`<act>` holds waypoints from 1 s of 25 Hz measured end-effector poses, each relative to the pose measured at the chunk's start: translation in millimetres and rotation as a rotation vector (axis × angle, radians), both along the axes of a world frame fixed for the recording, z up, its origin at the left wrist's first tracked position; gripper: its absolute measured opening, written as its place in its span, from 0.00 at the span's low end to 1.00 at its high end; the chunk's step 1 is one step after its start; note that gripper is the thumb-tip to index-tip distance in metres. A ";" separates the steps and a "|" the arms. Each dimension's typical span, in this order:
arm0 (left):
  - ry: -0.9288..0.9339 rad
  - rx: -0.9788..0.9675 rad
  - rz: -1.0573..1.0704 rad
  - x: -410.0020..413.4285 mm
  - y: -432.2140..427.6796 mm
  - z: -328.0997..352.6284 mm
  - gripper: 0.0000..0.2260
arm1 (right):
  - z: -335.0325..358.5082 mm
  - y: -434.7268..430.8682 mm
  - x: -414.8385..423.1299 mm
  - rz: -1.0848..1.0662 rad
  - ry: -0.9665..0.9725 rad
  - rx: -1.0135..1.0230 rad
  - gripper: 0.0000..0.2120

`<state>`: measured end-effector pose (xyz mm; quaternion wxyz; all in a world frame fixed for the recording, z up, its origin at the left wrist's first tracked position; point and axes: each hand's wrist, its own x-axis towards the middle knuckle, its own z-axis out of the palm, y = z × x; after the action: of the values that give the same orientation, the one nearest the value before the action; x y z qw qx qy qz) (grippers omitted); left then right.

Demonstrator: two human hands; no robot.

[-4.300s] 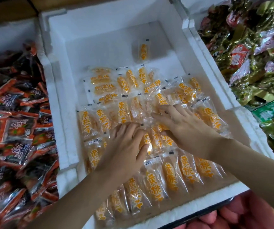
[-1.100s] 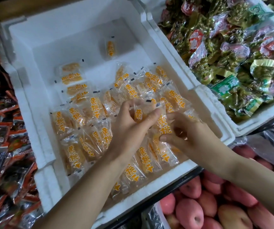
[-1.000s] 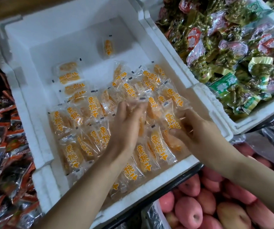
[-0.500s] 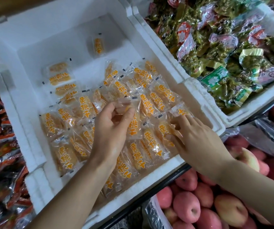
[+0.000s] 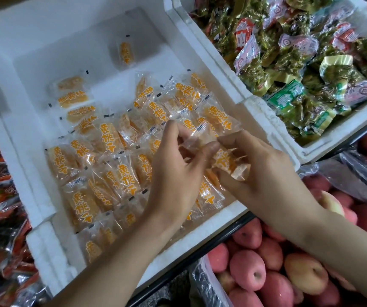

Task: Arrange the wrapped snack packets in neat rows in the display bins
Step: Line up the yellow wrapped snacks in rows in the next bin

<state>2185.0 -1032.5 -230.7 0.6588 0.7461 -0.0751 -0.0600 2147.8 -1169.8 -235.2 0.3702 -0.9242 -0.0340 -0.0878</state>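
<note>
Above the bin [image 5: 211,227], held packet [image 5: 228,162], long axis diagonal

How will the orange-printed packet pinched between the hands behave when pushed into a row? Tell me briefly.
The packet is probably light: the left hand and right hand hold it with pinched fingers only. Its glossy film looks slippery, so it may slide over neighbouring packets. The crinkled wrapper seems floppy.
</note>
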 end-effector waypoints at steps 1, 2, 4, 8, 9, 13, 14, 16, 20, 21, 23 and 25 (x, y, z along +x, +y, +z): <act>-0.053 0.072 -0.038 3.5 -2.0 -1.6 0.10 | -1.1 -6.4 1.4 -0.032 -0.013 0.013 0.17; -0.127 0.194 -0.080 7.5 -3.3 -4.5 0.10 | -3.4 -14.1 3.1 -0.079 -0.020 0.036 0.17; -0.305 0.539 -0.200 13.0 -4.0 -11.9 0.20 | -10.5 -29.8 5.9 -0.172 0.010 0.060 0.19; -0.392 0.902 -0.402 7.5 -4.4 -21.9 0.31 | -30.3 -39.3 2.6 -0.110 0.130 -0.179 0.19; -0.377 0.928 -0.419 5.1 -4.0 -24.1 0.32 | -34.1 -39.1 1.2 -0.084 0.125 -0.259 0.18; -0.358 0.977 -0.434 4.6 -5.2 -28.3 0.36 | -38.6 -42.3 4.0 -0.035 0.072 -0.284 0.10; -0.348 0.981 -0.435 4.8 -6.0 -28.7 0.36 | -39.2 -42.4 5.2 -0.012 0.049 -0.320 0.10; -0.323 0.971 -0.438 5.0 -6.3 -28.9 0.36 | -39.0 -41.3 6.6 0.047 0.021 -0.457 0.12; -0.432 0.936 -0.363 9.7 6.1 -25.3 0.25 | -22.4 -40.5 17.4 0.093 -0.043 -0.516 0.18; -0.465 0.921 -0.310 15.5 13.4 -21.8 0.23 | -17.0 -37.4 27.9 0.102 -0.089 -0.509 0.16; -0.490 0.877 -0.202 33.5 33.8 -20.2 0.21 | -7.8 -22.6 58.1 0.129 -0.175 -0.463 0.12; -0.437 0.864 -0.086 55.4 59.4 -16.5 0.18 | -2.1 4.2 97.6 0.164 -0.194 -0.400 0.12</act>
<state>2240.5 -973.1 -247.1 0.2547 0.9427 -0.2107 0.0453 2245.4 -1165.5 -237.3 0.1805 -0.9605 -0.1612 -0.1375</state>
